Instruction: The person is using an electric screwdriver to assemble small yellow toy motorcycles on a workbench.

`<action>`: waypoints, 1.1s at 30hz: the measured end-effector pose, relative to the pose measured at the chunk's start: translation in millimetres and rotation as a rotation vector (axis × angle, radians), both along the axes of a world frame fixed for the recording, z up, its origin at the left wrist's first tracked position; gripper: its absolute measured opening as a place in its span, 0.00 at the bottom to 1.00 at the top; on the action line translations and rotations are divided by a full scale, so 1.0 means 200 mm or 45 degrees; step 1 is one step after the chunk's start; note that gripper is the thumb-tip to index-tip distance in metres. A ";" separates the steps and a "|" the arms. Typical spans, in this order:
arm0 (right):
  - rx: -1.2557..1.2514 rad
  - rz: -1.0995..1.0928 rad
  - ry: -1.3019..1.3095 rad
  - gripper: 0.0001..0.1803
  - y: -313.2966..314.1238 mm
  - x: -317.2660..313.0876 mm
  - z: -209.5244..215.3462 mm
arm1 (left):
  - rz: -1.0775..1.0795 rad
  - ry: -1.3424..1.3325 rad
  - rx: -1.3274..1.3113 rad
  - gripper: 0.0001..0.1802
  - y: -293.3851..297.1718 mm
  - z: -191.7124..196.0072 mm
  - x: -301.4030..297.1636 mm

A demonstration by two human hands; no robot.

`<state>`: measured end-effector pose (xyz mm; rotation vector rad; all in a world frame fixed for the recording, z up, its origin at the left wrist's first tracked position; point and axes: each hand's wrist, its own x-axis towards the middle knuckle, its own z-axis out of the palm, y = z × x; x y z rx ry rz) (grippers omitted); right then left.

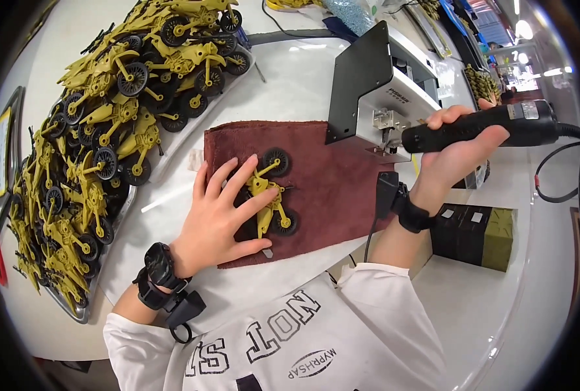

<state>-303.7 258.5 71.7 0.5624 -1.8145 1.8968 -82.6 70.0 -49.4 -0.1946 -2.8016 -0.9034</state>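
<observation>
My left hand [221, 218] lies flat, fingers spread, on a yellow toy motorcycle [269, 192] with black wheels, pressing it onto a dark red cloth [332, 176]. My right hand [456, 146] is closed round a black electric screwdriver [482, 127], held level above the cloth's right edge. Its tip points left into the slot of a black and silver screw feeder box [381, 91]. A black cable runs from the tool's rear end.
Two metal trays [81, 313] at the left hold a heap of several yellow toy motorcycles [120, 98]. A dark box with an olive end [476, 234] sits at the right. The white table [472, 306] carries everything; more work stations lie beyond.
</observation>
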 end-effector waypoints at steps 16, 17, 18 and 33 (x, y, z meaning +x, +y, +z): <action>-0.193 1.379 0.046 0.53 -0.17 0.68 -0.23 | 0.025 -0.016 0.073 0.39 -0.02 -0.02 0.03; -0.211 1.382 0.074 0.53 -0.18 0.68 -0.25 | 0.016 -0.009 0.083 0.39 -0.02 -0.02 0.03; -0.208 1.392 0.072 0.53 -0.18 0.69 -0.25 | 0.007 -0.001 0.093 0.40 -0.02 -0.02 0.03; 0.127 1.477 0.192 0.45 -0.27 0.73 -0.28 | 0.084 0.081 0.104 0.37 -0.02 -0.05 0.05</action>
